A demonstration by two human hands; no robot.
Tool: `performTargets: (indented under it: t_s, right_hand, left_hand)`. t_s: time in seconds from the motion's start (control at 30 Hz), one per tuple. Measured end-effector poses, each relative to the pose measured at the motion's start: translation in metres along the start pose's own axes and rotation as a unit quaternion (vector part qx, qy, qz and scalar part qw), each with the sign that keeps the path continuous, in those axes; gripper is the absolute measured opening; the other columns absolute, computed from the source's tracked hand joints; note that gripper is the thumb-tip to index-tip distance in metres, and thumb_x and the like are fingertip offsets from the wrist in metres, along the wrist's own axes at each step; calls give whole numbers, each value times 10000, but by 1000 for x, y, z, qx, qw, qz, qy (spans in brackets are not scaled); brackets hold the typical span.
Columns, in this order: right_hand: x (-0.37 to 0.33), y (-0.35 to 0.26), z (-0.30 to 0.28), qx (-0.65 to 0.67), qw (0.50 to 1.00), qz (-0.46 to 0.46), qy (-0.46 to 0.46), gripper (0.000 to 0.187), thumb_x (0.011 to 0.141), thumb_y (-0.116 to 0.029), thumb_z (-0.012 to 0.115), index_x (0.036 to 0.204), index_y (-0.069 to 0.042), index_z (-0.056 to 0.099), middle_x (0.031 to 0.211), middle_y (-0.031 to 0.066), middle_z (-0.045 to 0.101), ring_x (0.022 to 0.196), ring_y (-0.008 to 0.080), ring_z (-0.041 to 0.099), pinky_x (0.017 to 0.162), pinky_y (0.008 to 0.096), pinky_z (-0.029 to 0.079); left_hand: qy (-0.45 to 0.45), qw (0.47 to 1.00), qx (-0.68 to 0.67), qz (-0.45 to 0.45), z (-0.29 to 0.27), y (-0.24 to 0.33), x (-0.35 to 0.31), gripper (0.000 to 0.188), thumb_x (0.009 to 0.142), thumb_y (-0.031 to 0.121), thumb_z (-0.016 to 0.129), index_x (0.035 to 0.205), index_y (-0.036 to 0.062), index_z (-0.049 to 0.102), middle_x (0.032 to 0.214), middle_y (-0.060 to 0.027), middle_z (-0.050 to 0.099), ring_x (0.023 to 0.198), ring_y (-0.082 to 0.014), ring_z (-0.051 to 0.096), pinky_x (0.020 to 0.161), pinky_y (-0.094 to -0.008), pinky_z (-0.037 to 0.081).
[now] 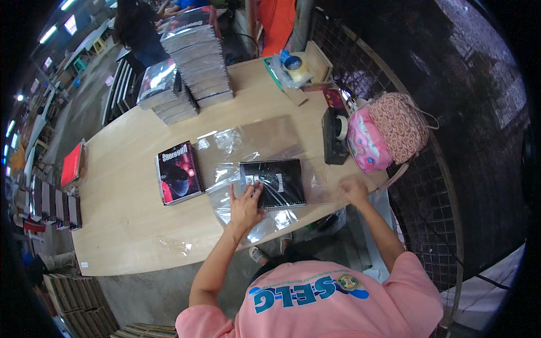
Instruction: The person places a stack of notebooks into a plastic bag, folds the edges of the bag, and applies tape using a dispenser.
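Note:
A black spiral-bound notebook (282, 183) lies on a sheet of clear plastic (242, 138) near the table's front edge. My left hand (246, 207) rests on its left end, fingers spread and pressing flat. Off to the right of the notebook, at the table's edge, my right hand (354, 192) is smeared by motion, so I cannot see whether its fingers hold anything. To the left lies another spiral notebook (179, 172) with a dark red and black cover. A black tape dispenser (336, 138) holding a roll of pale tape stands beyond my right hand.
Tall stacks of wrapped notebooks (197, 59) stand at the table's (118, 186) far side. Pink bags (389, 132) sit at the right edge by a wire mesh fence (417, 163). Blue tape (291, 61) lies at the back right. More notebooks (53, 203) are at the far left.

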State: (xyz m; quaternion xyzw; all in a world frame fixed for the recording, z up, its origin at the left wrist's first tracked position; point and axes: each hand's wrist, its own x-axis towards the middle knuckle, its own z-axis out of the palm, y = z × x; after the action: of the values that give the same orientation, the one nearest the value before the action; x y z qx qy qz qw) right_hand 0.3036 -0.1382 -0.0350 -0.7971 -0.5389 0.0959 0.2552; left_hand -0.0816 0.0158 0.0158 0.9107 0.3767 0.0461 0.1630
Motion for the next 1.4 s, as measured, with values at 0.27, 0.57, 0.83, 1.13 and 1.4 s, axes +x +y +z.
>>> performTargets:
  t_s: [0.27,0.57,0.83,1.13,1.4]
  right_hand:
    - [122,110,29,701,636,313,83,338,851,-229,691,1082,8,621,1083,169,649,927,371,651,793,564,555]
    - [139,135,17,563,747,279,216,130,806,-104,689,931,-68,694,896,75,661,751,234,607,694,384,514]
    - [27,32,96,738,554,365,122,107,891,-188,684,899,-88,650,776,21,606,760,134,608,634,300,507]
    - [43,-216,95,178,970,104,-125,814,827,-171,755,1486,-30,298,925,195,702,795,253,687,681,362,542]
    - [18,-202,39,-102,966,77,-226,1161,721,-295,835,1553,-112,46,1086,295,648,975,458,645,841,504,506]
  left_hand:
    - [46,997,-1,60,24,-4,6,855,657,375,826,1384,79,486,1435,-87,485,1362,-231,432,1157,-648,127]
    - [39,997,-26,68,20,-3,9,890,654,387,830,1411,93,465,1480,-75,443,1377,-231,415,1162,-648,111]
    - [39,999,24,28,17,-11,-3,891,679,465,786,1441,151,447,1491,-22,436,1383,-212,414,1152,-658,84]
    - [23,999,23,28,15,-9,1,871,699,480,773,1441,158,448,1482,-26,441,1385,-212,406,1149,-662,82]
    - [180,982,60,-27,18,-16,-24,952,664,632,742,1451,192,435,1373,-229,466,1295,-388,449,1119,-669,174]
